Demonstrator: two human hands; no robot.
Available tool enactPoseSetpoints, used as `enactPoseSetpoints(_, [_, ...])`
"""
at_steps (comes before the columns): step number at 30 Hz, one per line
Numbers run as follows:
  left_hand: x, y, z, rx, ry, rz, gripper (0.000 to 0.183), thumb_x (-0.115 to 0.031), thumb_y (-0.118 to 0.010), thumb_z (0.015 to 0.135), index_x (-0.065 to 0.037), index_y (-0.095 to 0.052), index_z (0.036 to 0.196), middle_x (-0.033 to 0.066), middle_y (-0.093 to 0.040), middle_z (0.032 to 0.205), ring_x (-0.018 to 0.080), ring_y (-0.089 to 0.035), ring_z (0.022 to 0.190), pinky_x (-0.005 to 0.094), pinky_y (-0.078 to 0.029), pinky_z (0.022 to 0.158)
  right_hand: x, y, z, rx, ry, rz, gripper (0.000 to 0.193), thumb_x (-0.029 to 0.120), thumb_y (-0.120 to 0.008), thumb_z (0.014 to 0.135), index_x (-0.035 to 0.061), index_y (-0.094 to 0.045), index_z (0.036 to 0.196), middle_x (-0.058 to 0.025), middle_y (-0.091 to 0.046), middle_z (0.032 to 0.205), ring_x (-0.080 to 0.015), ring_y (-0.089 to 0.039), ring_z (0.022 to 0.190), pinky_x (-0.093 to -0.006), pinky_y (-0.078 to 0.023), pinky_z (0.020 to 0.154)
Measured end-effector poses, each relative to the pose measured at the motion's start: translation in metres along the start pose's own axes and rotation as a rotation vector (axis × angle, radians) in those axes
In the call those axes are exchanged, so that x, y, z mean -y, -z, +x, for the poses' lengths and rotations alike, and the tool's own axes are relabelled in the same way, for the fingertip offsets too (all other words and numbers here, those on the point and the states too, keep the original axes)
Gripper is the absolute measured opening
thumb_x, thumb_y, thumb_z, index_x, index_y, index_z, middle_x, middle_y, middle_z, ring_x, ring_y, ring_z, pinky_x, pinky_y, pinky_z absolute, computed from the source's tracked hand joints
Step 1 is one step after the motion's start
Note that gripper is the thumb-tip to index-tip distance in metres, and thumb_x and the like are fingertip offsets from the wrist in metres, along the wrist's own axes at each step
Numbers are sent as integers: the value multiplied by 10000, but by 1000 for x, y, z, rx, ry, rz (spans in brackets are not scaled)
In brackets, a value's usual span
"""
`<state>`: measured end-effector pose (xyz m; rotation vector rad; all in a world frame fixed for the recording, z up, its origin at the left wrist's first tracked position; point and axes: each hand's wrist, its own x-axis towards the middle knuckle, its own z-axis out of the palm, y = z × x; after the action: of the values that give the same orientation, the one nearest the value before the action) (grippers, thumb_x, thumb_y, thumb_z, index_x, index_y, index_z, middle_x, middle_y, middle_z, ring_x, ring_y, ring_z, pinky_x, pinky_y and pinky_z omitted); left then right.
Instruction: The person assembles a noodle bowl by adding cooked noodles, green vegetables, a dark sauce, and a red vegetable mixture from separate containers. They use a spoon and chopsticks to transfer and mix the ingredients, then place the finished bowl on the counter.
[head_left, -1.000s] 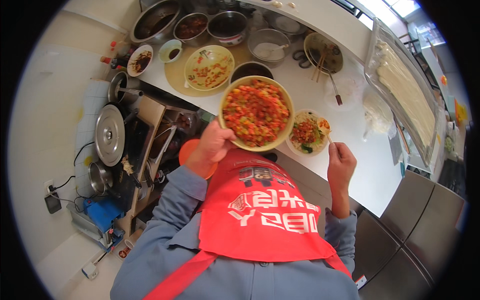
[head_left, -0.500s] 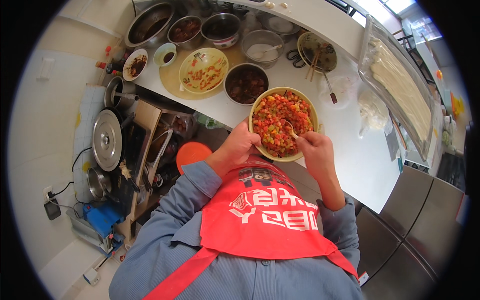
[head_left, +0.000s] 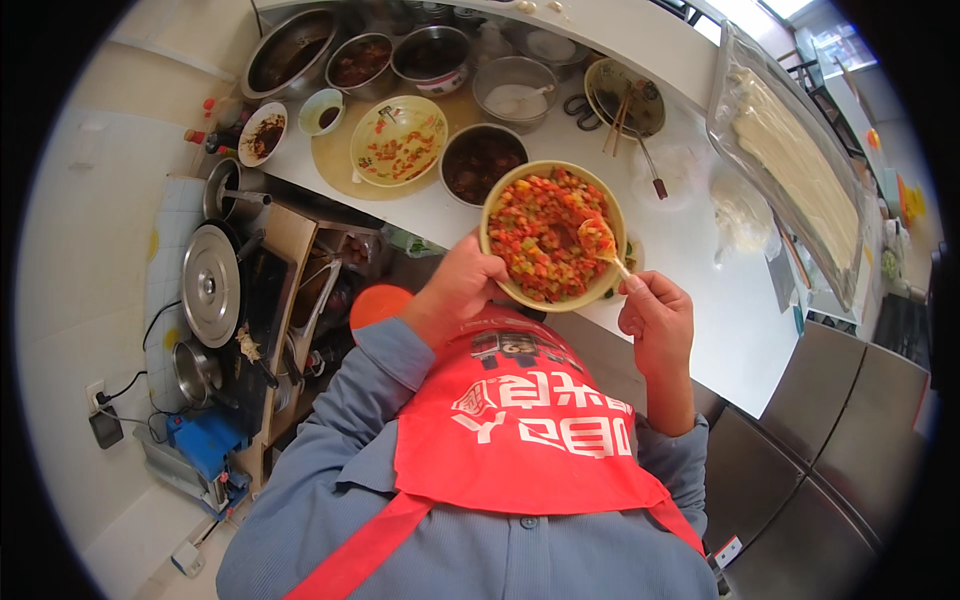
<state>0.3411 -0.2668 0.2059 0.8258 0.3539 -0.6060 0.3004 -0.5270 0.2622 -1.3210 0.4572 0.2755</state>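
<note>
The yellow bowl [head_left: 590, 293] is just in front of the person's apron [head_left: 510, 420], over the near edge of the white counter [head_left: 720, 320]. The left hand [head_left: 462, 283] grips its rim at eight o'clock, thumb on top; the fingers underneath are hidden. The right hand [head_left: 660, 315], at four o'clock, pinches the handle of a spoon [head_left: 621, 265], whose loaded head is over the food near three o'clock.

The bowl looks stiff, and well filled enough to weigh on one hand; the rim offers the surest hold, with support below. The spoon looks light and best held near its handle's end. The diced vegetables [head_left: 545, 275], red, green and yellow, look soft, moist and loose, likely to slide off a tilted spoon. The rim may be slippery if wet.

From the yellow bowl, a pot of dark stew [head_left: 445, 175] lies between ten and eleven o'clock, and a cream dish [head_left: 428, 112] with vegetable scraps at ten. A bowl of white powder [head_left: 510, 72] stands between eleven and twelve. Between two and three, a long clear tray [head_left: 720, 120] holds pale dough-like strips [head_left: 780, 160].
</note>
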Motion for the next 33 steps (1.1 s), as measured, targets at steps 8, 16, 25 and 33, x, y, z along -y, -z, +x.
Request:
enactPoseSetpoints(8, [-27,52,-17,-127,-85,34,693,155,-457,739,-12,-433,1411,172,-578,1330,360,-644,1166,527,-608,893,-40,49,21,-290,175,-455,195,138,-640,971,-4,-667,840,51,-483,606,-38,-380,491,-235,-288,459])
enactPoseSetpoints(16, [-36,68,-31,-184,-158,-10,658,152,-452,753,9,-420,1395,192,-588,1295,362,-677,1104,503,-640,841,-103,83,51,-372,180,-764,231,176,-653,945,-44,-707,900,-25,-587,652,-112,-480,634,-317,-423,608])
enactPoseSetpoints(25, [-32,62,-31,-158,-142,2,670,138,-467,744,1,-462,1400,167,-594,1328,339,-635,1185,536,-580,944,-88,79,41,-354,-77,-165,164,127,-651,931,-19,-675,859,21,-504,601,-61,-415,487,-239,-344,453])
enactPoseSetpoints(33, [-19,29,-5,-64,-58,-4,754,152,-447,738,-41,-382,1463,170,-543,1381,349,-608,1229,537,-601,906,-5,-2,5,-101,269,-328,169,91,-622,993,-7,-650,858,28,-509,605,-60,-414,501,-249,-326,476])
